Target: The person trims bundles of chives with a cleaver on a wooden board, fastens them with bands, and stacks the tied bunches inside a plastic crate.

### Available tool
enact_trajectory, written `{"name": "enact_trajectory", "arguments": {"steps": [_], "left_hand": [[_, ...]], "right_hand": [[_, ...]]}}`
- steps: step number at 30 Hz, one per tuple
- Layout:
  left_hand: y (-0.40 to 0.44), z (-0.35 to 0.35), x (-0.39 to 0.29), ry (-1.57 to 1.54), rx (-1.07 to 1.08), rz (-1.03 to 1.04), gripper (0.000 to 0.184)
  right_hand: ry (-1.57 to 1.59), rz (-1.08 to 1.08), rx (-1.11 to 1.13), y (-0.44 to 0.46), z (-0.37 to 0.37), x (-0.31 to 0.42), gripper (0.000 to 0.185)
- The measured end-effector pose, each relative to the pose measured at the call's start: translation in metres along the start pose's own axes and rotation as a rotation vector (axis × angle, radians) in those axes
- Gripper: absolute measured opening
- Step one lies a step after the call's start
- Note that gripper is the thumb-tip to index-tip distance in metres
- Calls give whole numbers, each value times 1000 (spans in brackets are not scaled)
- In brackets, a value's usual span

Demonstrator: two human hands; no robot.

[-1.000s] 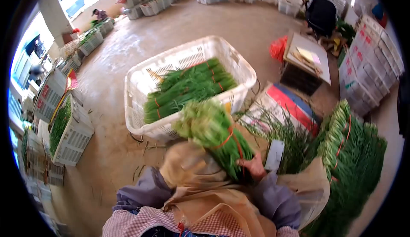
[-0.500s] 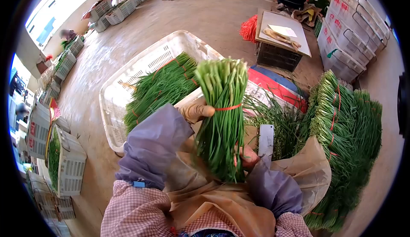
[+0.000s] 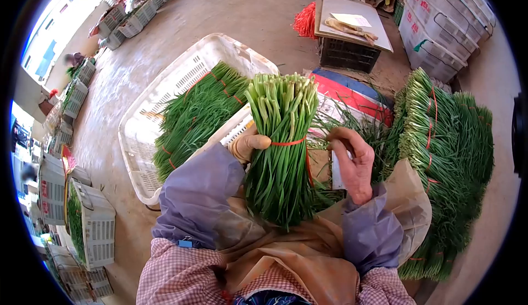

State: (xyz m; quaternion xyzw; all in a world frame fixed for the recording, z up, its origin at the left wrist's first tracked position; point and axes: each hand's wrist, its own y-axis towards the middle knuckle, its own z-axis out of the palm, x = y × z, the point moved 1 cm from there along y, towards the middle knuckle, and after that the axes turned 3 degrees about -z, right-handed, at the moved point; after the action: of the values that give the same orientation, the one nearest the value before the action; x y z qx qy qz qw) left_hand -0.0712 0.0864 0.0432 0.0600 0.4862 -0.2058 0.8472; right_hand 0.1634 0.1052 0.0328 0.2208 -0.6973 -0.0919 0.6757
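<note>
A thick bundle of green chives (image 3: 280, 178) stands upright before me, its pale cut stem ends on top. A red band circles its upper part, and a loose red strip hangs down its right side. My left hand (image 3: 250, 144), in a tan glove, is closed around the bundle's left side at the band. To the right, apart from the bundle, my bare right hand (image 3: 356, 165) has bent, parted fingers with nothing visible in them. Partly hidden behind that hand is a flat metal plate (image 3: 337, 174). Loose chives (image 3: 344, 112) lie beyond it.
Banded chives fill part of a white plastic crate (image 3: 135, 134) at left. More tied bundles (image 3: 451, 178) are piled at right. A dark crate with a board (image 3: 352, 22) on top stands ahead, beside red strips (image 3: 305, 20). Stacked white crates (image 3: 440, 27) stand at far right.
My right hand has come up from the bundle's lower right side and is now apart from it. My left hand still grips the bundle. The view has shifted slightly.
</note>
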Motion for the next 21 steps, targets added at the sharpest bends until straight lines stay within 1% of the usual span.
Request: {"name": "enact_trajectory", "arguments": {"steps": [2,4,5,8,9,12,15,18,21], "left_hand": [[3,-3,9,-32,53,-27,96],[2,0,10,-37,96,-35,94],[1,2,9,-16,77,10,93],[-1,5,6,-15,82,54,94],[-3,6,1,101,120,80,96],[-8,13,-3,136,90,49,99],[-2,-1,9,138,169,44,102],[2,-6,22,111,178,-24,106],[0,-5,20,156,188,-102,107]], "right_hand": [[-164,-305,54,14,16,39,21],[-205,-280,1,17,35,44,20],[-223,-270,-24,18,41,46,21],[-232,-212,2,15,51,54,21],[-239,-214,-1,14,52,55,20],[-185,-211,-9,13,51,53,18],[-116,-206,7,12,47,48,14],[-170,-181,-10,9,38,53,11],[-62,-145,-114,8,37,54,7]]}}
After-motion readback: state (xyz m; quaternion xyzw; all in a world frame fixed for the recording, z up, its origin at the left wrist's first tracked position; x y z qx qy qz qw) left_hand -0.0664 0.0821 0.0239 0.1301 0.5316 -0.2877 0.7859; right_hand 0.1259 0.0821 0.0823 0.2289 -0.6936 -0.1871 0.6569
